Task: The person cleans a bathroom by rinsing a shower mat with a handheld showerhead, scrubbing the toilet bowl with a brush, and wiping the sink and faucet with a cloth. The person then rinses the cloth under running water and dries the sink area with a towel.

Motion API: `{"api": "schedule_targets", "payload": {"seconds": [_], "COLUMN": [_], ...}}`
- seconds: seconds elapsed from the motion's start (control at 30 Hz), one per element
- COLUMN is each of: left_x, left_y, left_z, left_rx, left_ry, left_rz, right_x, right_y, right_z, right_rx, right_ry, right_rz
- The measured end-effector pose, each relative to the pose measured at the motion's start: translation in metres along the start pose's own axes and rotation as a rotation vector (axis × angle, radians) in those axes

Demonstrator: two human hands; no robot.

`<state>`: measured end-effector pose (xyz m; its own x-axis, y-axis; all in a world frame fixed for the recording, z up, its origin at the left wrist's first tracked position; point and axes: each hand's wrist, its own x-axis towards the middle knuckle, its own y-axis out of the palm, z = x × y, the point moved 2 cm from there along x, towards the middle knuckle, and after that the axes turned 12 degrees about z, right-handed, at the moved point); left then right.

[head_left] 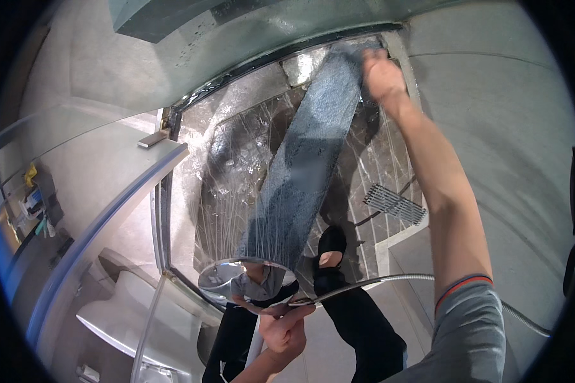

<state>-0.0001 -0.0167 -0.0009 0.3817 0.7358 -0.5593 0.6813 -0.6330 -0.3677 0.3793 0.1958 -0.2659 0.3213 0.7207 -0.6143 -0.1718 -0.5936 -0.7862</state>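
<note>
A round chrome shower head (212, 278) is in my left hand (281, 330), whose fingers are wrapped round its handle near the front. Thin streams of water leave it and fall over a long blue-grey mat (322, 124). The mat lies slantwise across the wet floor of the shower, wet and shiny at its far end. My right hand (384, 78) reaches out to the mat's far right corner and touches its edge. Motion smears the fingers there, so their grip is unclear. From the shower head's handle a metal hose (390, 278) runs off to the right.
A slotted metal drain grate (395, 204) sits on the floor right of the mat. A glass door (108, 236) with a metal edge stands at the left, beside a white toilet (131, 313). My black shoe (330, 246) is close to the mat's near end.
</note>
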Motion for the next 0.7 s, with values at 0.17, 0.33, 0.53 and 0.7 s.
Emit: {"api": "schedule_targets", "payload": {"seconds": [0.17,0.33,0.53,0.7], "left_x": [0.005,0.016,0.013,0.018], "left_y": [-0.002,-0.006,0.004,0.001], "left_z": [-0.004,-0.003,-0.005,-0.002], "left_rx": [-0.023,-0.019,-0.007,-0.002], "left_ry": [0.001,0.101,0.036,0.149], "left_rz": [0.045,0.064,0.075,0.080], "right_x": [-0.015,0.021,-0.017,0.018], "right_y": [-0.014,0.008,0.005,-0.001], "right_z": [0.038,-0.047,0.013,-0.037], "right_rx": [-0.155,0.010,0.038,-0.121], "right_ry": [-0.359,0.237,-0.321,0.063], "right_rz": [0.148,-0.031,0.021,0.046]}}
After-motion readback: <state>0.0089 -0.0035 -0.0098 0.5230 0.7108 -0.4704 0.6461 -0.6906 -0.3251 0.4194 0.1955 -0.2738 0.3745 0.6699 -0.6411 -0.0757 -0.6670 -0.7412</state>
